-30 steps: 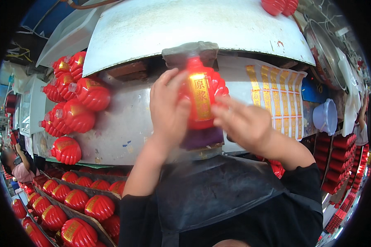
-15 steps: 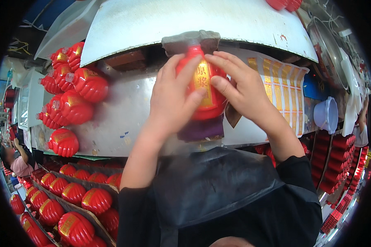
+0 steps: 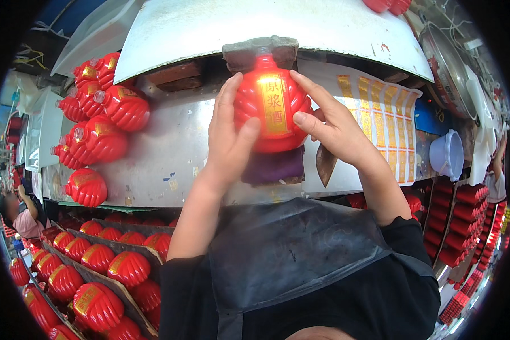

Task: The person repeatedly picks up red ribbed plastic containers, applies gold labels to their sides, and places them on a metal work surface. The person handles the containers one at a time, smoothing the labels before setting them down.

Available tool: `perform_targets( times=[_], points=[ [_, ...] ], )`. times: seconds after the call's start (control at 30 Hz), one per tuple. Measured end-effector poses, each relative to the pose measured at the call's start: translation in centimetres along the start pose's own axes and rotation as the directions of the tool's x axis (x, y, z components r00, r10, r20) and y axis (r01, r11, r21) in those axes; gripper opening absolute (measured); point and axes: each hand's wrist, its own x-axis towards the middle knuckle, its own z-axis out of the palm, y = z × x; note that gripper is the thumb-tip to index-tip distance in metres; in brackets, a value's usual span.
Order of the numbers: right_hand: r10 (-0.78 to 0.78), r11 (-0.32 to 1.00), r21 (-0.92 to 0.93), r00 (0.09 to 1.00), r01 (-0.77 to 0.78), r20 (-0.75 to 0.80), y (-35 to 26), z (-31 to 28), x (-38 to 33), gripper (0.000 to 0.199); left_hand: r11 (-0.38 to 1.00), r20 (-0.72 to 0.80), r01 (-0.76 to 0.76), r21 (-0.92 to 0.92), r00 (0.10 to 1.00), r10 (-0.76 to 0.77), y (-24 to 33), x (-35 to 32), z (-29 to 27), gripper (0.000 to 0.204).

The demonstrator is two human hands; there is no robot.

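Note:
A rounded, ribbed red bottle [image 3: 296,97] lies on its back, its neck pointing away from me. A gold label [image 3: 275,110] with red characters runs down its front. Both palms cup the bottle from its sides. My left hand [image 3: 230,139] has its fingers along the left side, thumb raised near the label. My right hand [image 3: 337,126] lies against the right side, thumb tip on the bottle near the label's edge. The neck rests in a notched grey block [image 3: 289,50], and purple cloth [image 3: 275,169] lies under the base.
Several red bottles [image 3: 127,107] are piled at the bench's left. A sheet of gold labels [image 3: 379,122] lies right, beside a brown pointed piece [image 3: 324,164]. A white board [image 3: 238,25] spans the back. Filled crates [image 3: 99,306] stand lower left; a pale basin [image 3: 447,156] stands right.
My left fingers have come off the label to the bottle's left side. My right fingers have moved from the upper front to its right side. The whole label now shows.

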Motion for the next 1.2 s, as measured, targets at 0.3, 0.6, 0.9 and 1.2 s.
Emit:
perform_targets(
  times=[0.3, 0.6, 0.9, 1.2],
  points=[
    [-0.095, 0.978, -0.191, 0.995, 0.089, -0.025, 0.2, 0.4, -0.4, 0.079, 0.984, 0.016, -0.081, 0.156, 0.997, 0.08, 0.3, -0.3, 0.1, 0.073],
    [-0.095, 0.953, -0.295, 0.993, 0.069, -0.074, -0.1, 1.1, -0.3, 0.083, 0.991, -0.036, -0.034, 0.127, 0.999, 0.039, 0.6, -0.3, 0.8, 0.07],
    [-0.109, 0.95, -0.302, 0.991, 0.08, -0.078, 0.1, 1.2, -0.4, 0.082, 0.998, -0.041, -0.002, 0.067, 0.999, 0.004, 0.4, -0.3, 0.6, 0.07],
    [-0.056, 0.998, -0.032, 0.998, 0.057, 0.01, 2.1, -0.1, 0.0, 0.062, 0.977, -0.029, 0.101, -0.186, 0.994, -0.108, 0.7, -0.5, 0.3, 0.063]
  ],
)
